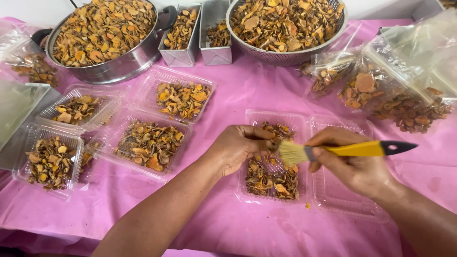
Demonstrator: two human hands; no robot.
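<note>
My right hand [354, 164] grips a yellow-handled brush [347, 149] with pale bristles and a black tip, bristles pointing left. My left hand [238, 146] is closed around a small dried piece, held right at the bristles. Both hands hover over an open clear hinged plastic box [314, 124]; its left half holds dried orange-brown slices [271, 178], its right half is bare.
Several clear boxes of dried slices [147, 145] lie to the left on the pink cloth [238, 90]. A metal pot [102, 35], two small metal tins [182, 31], a mesh bowl [285, 24] and plastic bags of slices [366, 88] line the back.
</note>
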